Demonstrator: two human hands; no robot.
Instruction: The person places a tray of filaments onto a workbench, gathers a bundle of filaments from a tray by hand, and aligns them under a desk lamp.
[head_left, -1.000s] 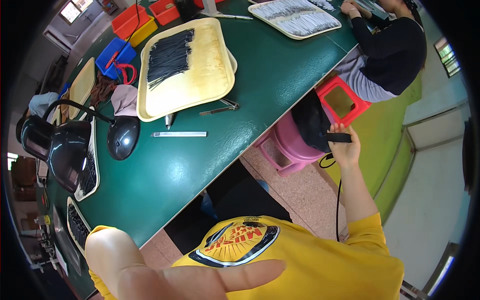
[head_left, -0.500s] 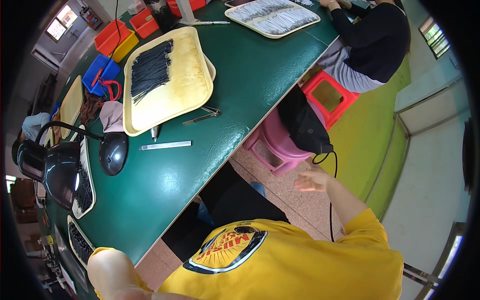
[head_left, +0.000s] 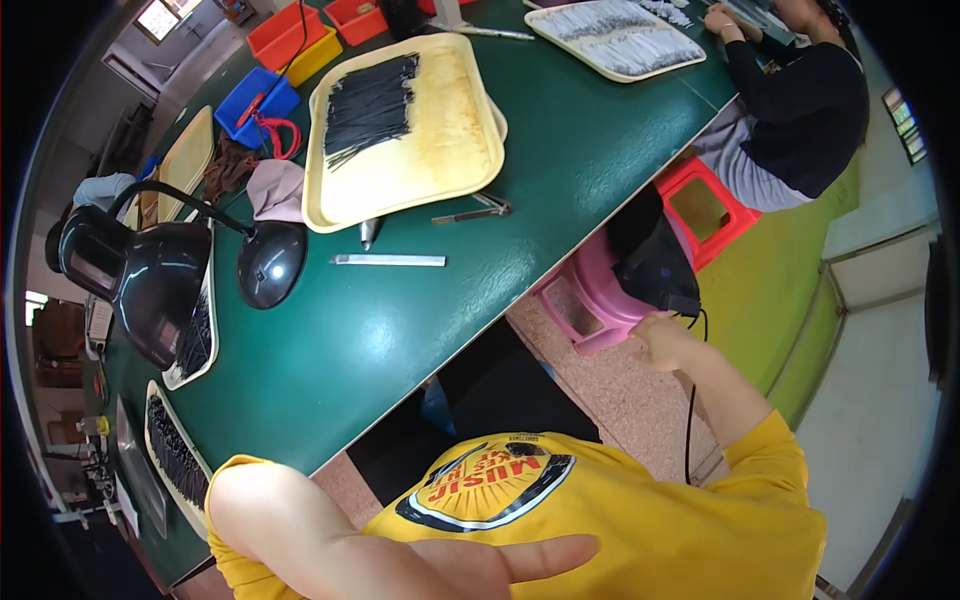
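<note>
Closest to my camera, at the bottom of the view, my left hand [head_left: 440, 565] lies open and flat against my yellow shirt [head_left: 640, 520], fingers stretched out and grasping nothing; it looks parked there simply to stay out of the way.

Off the bench's near edge, to my right, my right hand [head_left: 665, 340] reaches down to a black bag [head_left: 650, 260] sitting on a pink stool [head_left: 585, 305]. The fingers touch the bag's lower edge, beside a black cord [head_left: 692, 400] that hangs from it. I cannot tell whether the hand is gripping or only resting there.

On the green bench [head_left: 400, 330] itself, near its front edge, lies a thin white strip [head_left: 388, 260], alone and within easy reach. At the left end stands a black desk lamp [head_left: 150, 270], its shade bent low over a tray of dark pieces.

Further in sits a cream tray [head_left: 420, 150] with a heap of thin black strips [head_left: 365, 105] gathered at its far left corner, leaving the rest bare. A small metal tool [head_left: 475, 210] lies just beside its near rim.

Toward the far left corner stand blue, yellow and red bins [head_left: 290, 50]. At the far right edge another person [head_left: 800, 110] in black sits on a red stool [head_left: 700, 205], hands at a second tray [head_left: 620, 40].
</note>
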